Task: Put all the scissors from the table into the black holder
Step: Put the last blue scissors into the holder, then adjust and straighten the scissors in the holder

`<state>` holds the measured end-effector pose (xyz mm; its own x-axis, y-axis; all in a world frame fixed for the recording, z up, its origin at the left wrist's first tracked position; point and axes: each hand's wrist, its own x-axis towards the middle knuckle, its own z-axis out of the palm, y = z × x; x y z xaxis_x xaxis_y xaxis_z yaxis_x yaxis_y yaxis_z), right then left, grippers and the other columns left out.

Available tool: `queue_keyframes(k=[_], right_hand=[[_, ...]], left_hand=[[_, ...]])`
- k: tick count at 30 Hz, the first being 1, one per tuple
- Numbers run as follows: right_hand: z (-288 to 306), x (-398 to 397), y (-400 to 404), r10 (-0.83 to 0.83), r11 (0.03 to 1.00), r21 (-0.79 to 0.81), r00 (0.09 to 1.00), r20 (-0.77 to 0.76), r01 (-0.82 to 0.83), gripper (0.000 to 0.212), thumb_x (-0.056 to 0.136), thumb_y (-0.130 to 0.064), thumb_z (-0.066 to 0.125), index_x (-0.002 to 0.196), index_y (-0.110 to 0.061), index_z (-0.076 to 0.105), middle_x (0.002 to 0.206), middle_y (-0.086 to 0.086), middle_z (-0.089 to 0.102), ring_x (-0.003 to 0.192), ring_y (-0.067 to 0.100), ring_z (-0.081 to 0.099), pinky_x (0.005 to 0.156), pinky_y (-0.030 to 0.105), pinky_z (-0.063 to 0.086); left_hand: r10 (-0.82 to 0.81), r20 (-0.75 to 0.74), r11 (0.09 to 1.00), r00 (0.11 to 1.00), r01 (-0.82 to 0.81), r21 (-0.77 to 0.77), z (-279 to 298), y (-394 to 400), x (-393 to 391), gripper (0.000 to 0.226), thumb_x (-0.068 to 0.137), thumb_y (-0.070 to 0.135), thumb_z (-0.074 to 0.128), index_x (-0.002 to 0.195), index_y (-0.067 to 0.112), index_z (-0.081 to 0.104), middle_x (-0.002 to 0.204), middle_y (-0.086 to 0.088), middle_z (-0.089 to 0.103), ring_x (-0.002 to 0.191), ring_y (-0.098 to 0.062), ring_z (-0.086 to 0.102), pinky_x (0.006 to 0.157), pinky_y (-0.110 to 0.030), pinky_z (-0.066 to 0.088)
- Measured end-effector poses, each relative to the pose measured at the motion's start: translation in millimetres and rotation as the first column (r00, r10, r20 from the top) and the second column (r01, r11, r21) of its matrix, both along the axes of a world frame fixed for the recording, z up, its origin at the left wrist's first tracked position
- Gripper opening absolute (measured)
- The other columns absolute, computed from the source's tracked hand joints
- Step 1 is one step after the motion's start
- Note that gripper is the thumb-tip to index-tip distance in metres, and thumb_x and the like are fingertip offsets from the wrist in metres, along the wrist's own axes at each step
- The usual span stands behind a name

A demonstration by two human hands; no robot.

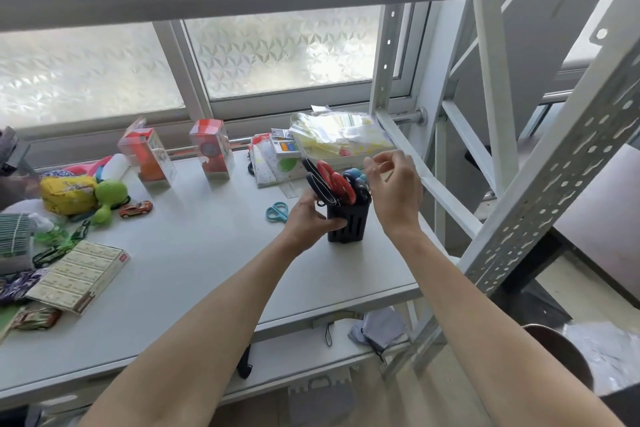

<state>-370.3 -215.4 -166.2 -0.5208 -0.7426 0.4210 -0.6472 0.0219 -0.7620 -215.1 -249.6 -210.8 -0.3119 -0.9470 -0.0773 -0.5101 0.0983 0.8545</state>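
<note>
The black holder (349,224) stands upright on the grey table (194,246), right of centre. Several scissors stick out of its top: a black-handled pair (317,180), a red-handled pair (337,182) and a blue-handled pair (355,177). My left hand (311,218) grips the holder's left side. My right hand (393,191) hovers just right of the handles, fingers apart, holding nothing. A small light-blue pair of scissors (277,211) lies flat on the table left of the holder. Another green-handled pair (57,248) lies among clutter at the far left.
Two clear toy boxes (149,158) (212,149) stand at the back. A plastic tub of packets (341,137) sits behind the holder. A yellow pouch (67,192), green toy (109,198), toy car (135,209) and flat carton (81,274) crowd the left. A perforated shelf post (554,184) rises on the right.
</note>
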Motion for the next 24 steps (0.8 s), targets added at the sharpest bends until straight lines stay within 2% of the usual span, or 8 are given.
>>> queue_keyframes(k=[4, 6, 10, 13, 15, 17, 20, 24], right_hand=[[5.8, 36.2, 39.4, 0.118, 0.942, -0.298, 0.983, -0.139, -0.155, 0.014, 0.096, -0.024, 0.059, 0.093, -0.011, 0.061, 0.081, -0.001, 0.058, 0.068, 0.008, 0.050, 0.061, 0.015, 0.041], [-4.9, 63.5, 54.8, 0.278, 0.893, -0.301, 0.935, -0.220, -0.336, 0.011, 0.096, -0.017, 0.057, 0.091, -0.009, 0.061, 0.081, 0.000, 0.057, 0.068, 0.006, 0.047, 0.059, 0.015, 0.040], [-48.2, 107.5, 39.3, 0.502, 0.861, 0.061, 0.826, -0.257, -0.505, 0.021, 0.097, -0.021, 0.051, 0.112, -0.011, 0.062, 0.105, 0.004, 0.061, 0.091, 0.017, 0.060, 0.075, 0.032, 0.053], [-73.8, 122.5, -1.6, 0.538, 0.807, 0.409, 0.816, -0.211, -0.426, 0.040, 0.096, -0.015, 0.047, 0.136, -0.011, 0.046, 0.134, 0.007, 0.050, 0.120, 0.026, 0.049, 0.097, 0.038, 0.046], [-82.3, 124.7, -27.7, 0.526, 0.768, 0.544, 0.817, -0.234, -0.338, 0.050, 0.094, -0.008, 0.047, 0.143, -0.012, 0.036, 0.142, 0.009, 0.043, 0.125, 0.028, 0.043, 0.100, 0.040, 0.043], [-86.4, 125.1, -46.6, 0.506, 0.748, 0.614, 0.815, -0.283, -0.252, 0.057, 0.091, -0.004, 0.047, 0.145, -0.012, 0.031, 0.142, 0.010, 0.044, 0.127, 0.029, 0.042, 0.100, 0.041, 0.041], [-85.0, 127.5, -56.1, 0.504, 0.737, 0.653, 0.787, -0.357, -0.175, 0.052, 0.089, -0.002, 0.049, 0.138, -0.014, 0.040, 0.133, 0.008, 0.053, 0.124, 0.029, 0.043, 0.097, 0.040, 0.040], [-91.7, 126.3, -44.8, 0.481, 0.780, 0.589, 0.804, -0.349, -0.211, 0.042, 0.088, 0.002, 0.048, 0.126, -0.016, 0.051, 0.125, 0.006, 0.056, 0.117, 0.027, 0.047, 0.093, 0.038, 0.041]], left_hand=[[0.067, 0.006, 0.997, 0.998, -0.067, -0.040, -12.8, -3.4, 30.0, 0.064, 0.082, 0.015, 0.077, 0.138, 0.014, 0.048, 0.124, -0.001, 0.056, 0.087, -0.020, 0.066, 0.077, -0.027, 0.058], [0.227, 0.023, 0.971, 0.974, -0.224, -0.085, -21.0, -9.7, 51.2, 0.051, 0.089, 0.008, 0.068, 0.137, 0.009, 0.051, 0.128, -0.010, 0.061, 0.093, -0.022, 0.065, 0.088, -0.033, 0.057], [0.390, 0.059, 0.919, 0.919, -0.393, 0.036, -31.3, -29.8, 87.5, 0.049, 0.094, 0.001, 0.050, 0.142, 0.008, 0.049, 0.140, -0.013, 0.057, 0.118, -0.030, 0.061, 0.101, -0.039, 0.050], [0.363, -0.017, 0.912, 0.932, -0.351, 0.212, -31.3, -40.2, 95.6, 0.054, 0.095, 0.000, 0.042, 0.148, 0.007, 0.042, 0.146, -0.013, 0.049, 0.104, -0.029, 0.059, 0.072, -0.031, 0.050], [0.342, -0.035, 0.909, 0.939, -0.321, 0.267, -30.7, -44.5, 94.5, 0.055, 0.097, -0.001, 0.038, 0.151, 0.009, 0.038, 0.147, -0.013, 0.046, 0.089, -0.024, 0.057, 0.063, -0.027, 0.043], [0.315, -0.030, 0.913, 0.949, -0.294, 0.284, -32.4, -47.5, 92.9, 0.055, 0.097, -0.002, 0.036, 0.151, 0.011, 0.038, 0.150, -0.011, 0.045, 0.078, -0.019, 0.056, 0.061, -0.026, 0.040], [0.279, -0.027, 0.924, 0.960, -0.260, 0.281, -33.0, -46.8, 93.0, 0.058, 0.094, -0.005, 0.037, 0.149, 0.009, 0.041, 0.148, -0.010, 0.049, 0.071, -0.014, 0.054, 0.058, -0.024, 0.038], [0.235, -0.024, 0.935, 0.972, -0.219, 0.280, -33.3, -41.5, 99.4, 0.054, 0.091, -0.007, 0.045, 0.144, 0.002, 0.047, 0.121, -0.016, 0.062, 0.070, -0.013, 0.051, 0.059, -0.024, 0.041]])
